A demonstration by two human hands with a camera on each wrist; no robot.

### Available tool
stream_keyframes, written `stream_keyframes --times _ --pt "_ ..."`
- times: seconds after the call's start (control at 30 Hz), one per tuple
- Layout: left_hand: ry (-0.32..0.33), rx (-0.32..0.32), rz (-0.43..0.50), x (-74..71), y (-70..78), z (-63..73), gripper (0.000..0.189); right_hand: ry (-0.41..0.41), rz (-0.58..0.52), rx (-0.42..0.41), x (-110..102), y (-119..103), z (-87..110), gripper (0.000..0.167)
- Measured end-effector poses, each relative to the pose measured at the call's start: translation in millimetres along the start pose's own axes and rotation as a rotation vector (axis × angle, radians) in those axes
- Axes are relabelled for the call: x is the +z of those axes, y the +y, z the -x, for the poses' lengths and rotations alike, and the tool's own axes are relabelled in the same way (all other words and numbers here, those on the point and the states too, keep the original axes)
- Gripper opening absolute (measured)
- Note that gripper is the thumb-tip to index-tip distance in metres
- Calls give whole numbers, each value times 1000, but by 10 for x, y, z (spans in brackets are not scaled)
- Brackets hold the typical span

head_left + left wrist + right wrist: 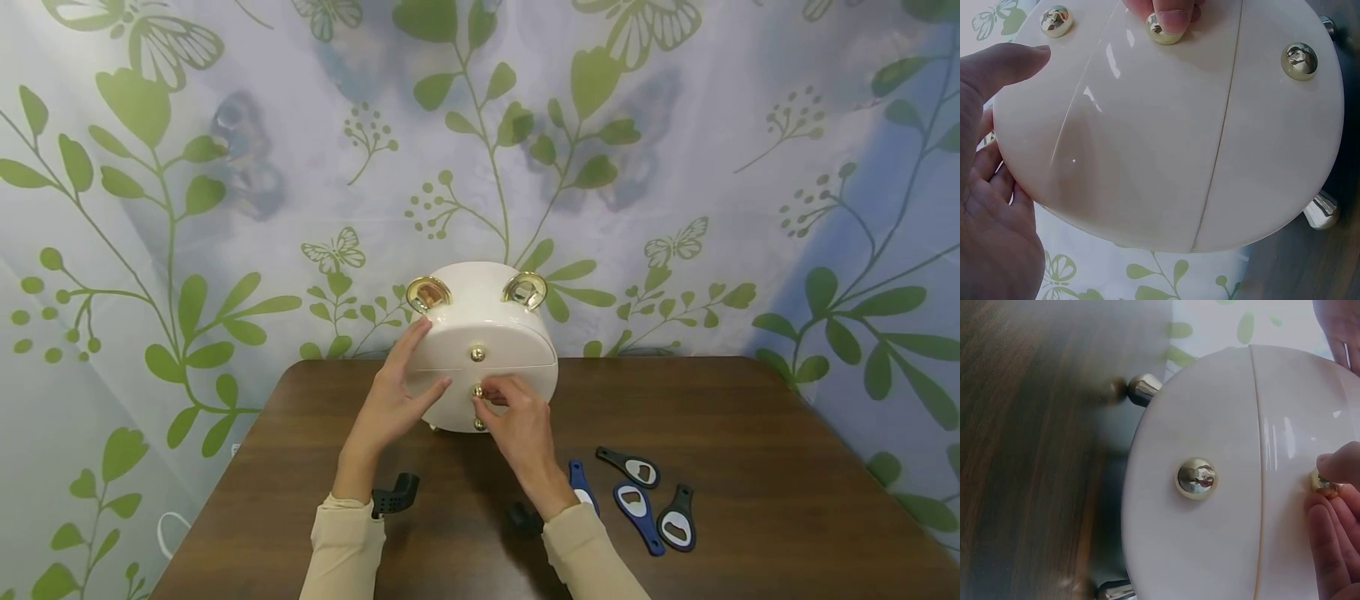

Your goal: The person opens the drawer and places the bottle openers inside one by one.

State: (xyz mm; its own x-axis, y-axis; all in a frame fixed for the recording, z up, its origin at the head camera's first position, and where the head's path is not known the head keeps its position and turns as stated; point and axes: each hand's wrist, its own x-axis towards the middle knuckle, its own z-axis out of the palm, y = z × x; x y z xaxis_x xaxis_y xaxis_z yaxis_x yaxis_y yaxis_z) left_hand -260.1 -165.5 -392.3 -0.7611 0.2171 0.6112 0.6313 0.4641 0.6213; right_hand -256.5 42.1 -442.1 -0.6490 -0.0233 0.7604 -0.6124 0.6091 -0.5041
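A round white box (517, 337) with gold ears stands upright at the back of the table, two seams crossing its front and a gold knob on each of three sections. My right hand (523, 425) pinches the middle knob (1321, 481) between thumb and fingers. Up at the box's left side is my left hand (388, 404), its fingers extended along the curved edge and its thumb apart in front of the face. The top knob (1057, 22) lies near that thumb in the left wrist view. The bottom knob (1197, 479) is untouched. Thin seams outline the front sections.
Several bottle openers, blue (640, 518) and black (677, 521), lie on the brown table (750, 433) right of my right forearm. Behind the box hangs a leaf-patterned curtain (300, 167). Short metal feet (1144, 389) support the box. Black wrist devices (396, 494) sit by both sleeves.
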Motion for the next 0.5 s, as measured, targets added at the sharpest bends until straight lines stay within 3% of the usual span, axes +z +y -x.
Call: stream_keyframes --times 0.5 --pt "-8 9 11 2 -6 1 87 10 29 -34 -14 -7 36 22"
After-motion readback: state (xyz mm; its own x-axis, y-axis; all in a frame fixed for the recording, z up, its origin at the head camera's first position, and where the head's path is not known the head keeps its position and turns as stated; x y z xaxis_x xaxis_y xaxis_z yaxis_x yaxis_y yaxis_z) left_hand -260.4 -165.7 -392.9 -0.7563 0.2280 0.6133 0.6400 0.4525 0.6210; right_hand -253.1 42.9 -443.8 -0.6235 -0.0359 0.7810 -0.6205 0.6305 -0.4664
